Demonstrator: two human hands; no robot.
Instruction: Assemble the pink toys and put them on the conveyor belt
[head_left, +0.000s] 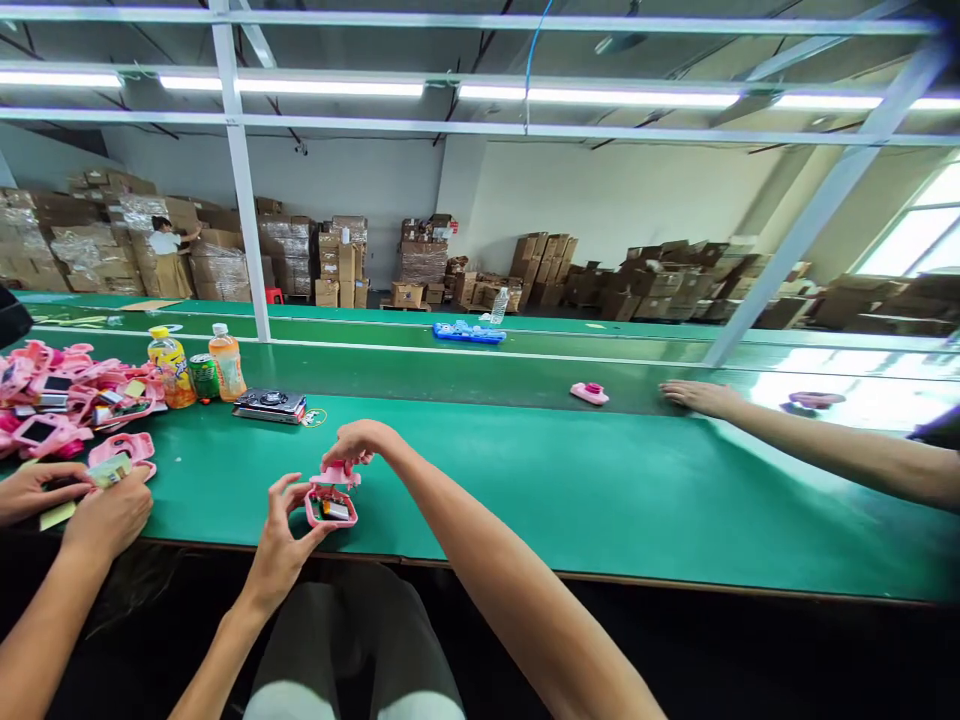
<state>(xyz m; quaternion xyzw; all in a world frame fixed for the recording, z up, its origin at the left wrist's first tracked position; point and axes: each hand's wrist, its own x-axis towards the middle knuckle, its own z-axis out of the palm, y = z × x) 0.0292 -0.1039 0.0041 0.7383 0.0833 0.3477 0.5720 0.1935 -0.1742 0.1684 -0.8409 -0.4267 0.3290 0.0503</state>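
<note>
While the right hand (364,440) pinches the pink cover (334,474), the pink shell (354,513) beneath lies open.

The left hand's (283,535) grip curves around the shell's edge, thumb and fingers apart across it, near the front of the green bench (525,500). Cover and shell are parted, not joined, leaving the silvery battery (336,510) exposed; any wiring between them is too small to tell. Leftward, a co-worker's hands (112,510) hold a pale slip, before a heap of pink casings (60,390), many visibly open.
</note>
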